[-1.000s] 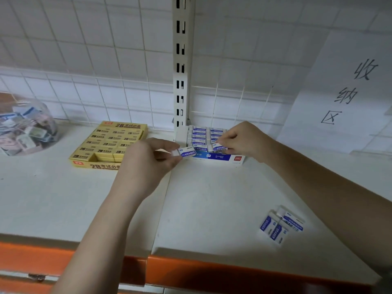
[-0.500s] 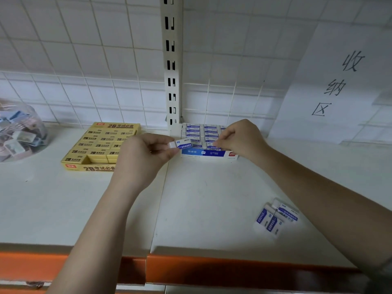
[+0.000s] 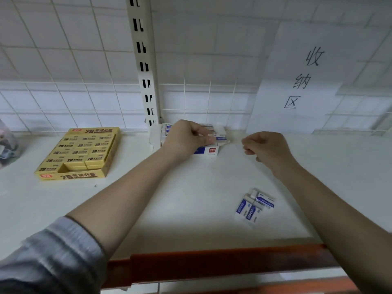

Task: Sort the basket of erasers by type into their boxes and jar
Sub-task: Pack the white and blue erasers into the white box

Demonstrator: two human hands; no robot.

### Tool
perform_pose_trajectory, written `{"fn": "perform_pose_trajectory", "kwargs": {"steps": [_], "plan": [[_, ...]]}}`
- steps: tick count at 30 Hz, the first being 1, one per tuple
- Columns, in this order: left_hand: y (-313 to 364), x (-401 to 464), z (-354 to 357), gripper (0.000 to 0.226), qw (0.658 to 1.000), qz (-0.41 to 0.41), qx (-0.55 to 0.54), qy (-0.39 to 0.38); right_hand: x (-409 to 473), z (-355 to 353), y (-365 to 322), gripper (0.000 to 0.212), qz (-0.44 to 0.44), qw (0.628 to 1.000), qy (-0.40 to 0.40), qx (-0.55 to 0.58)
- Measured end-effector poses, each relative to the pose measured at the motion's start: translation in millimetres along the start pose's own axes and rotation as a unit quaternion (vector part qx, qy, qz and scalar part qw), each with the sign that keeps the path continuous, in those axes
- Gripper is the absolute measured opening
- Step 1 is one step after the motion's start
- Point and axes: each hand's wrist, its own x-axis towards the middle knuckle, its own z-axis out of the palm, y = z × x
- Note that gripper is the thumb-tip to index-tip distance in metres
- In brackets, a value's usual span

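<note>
- Head view, step: you're filling the blue-white box (image 3: pixel 206 151) at the back of the shelf (image 3: pixel 191 198), just beside the slotted upright (image 3: pixel 146 81). Your L hand (image 3: pixel 186 137) is over the box, fingers curled down onto a blue-white eraser (image 3: pixel 220 138) at the box's right end. It looks like a pinch w/ thumb and fingertips, seating it in the row. Judgement: placing step, nearly done.
- R hand (image 3: pixel 265 148) hovers right of the box, apart from it, fingers loosely curled, nothing in it.
- Next move, my read: let go w/ L, then take R down to the loose blue-white erasers (image 3: pixel 254 205), a small overlapping pile near the shelf's front edge. Pick one at a time, sleeve facing up, so it lines up w/ the rows.
- Yellow box (image 3: pixel 78 153) sits well left of the upright, mostly full, one gap at front. Clear jar (image 3: pixel 7 145) is at the far left edge, mixed contents, too blurred to ID.
- Writing: yellow box and its erasers read "2B" plus Chinese characters; loose sleeves read "ERASER"; red logo tab on the blue box is too small to read. Paper sign (image 3: pixel 305 81) on the wire grid reads 收纳区.
</note>
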Motion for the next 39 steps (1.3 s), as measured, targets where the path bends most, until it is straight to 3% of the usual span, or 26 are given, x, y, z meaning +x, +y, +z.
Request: {"fn": "perform_pose_trajectory", "kwargs": {"steps": [10,16,21,26,29,31,34,37,39], "plan": [[-7,3,-5,0.023,0.966,0.058,0.253,-0.015,2,15,-10,0.009,-0.053,0.998,-0.034,-0.016],[-21,-12,-32,0.032,0.929,0.106,0.352,-0.044,12,38,-21,0.015,-0.127,0.982,-0.085,-0.114],[-33,-18,-37,0.044,0.909,0.09,0.391,-0.111,17,42,-29,0.013,-0.158,0.96,-0.088,-0.213],[-34,-21,-35,0.048,0.887,0.111,0.431,-0.121,20,42,-38,0.014,-0.172,0.937,-0.109,-0.284],[-33,-25,-35,0.05,0.902,0.093,0.405,-0.115,24,36,-52,0.016,-0.167,0.923,-0.148,-0.312],[-35,-29,-35,0.052,0.905,0.079,0.406,-0.102,28,34,-60,0.015,-0.151,0.914,-0.178,-0.332],[-43,-29,-33,0.053,0.882,0.094,0.455,-0.078,34,35,-63,0.014,-0.079,0.925,-0.21,-0.306],[-40,-27,-33,0.053,0.887,0.078,0.447,-0.092,41,33,-57,0.002,0.104,0.946,-0.244,-0.186],[-37,-26,-33,0.052,0.894,0.07,0.431,-0.099,45,30,-50,0.01,0.228,0.933,-0.258,-0.105]]}}
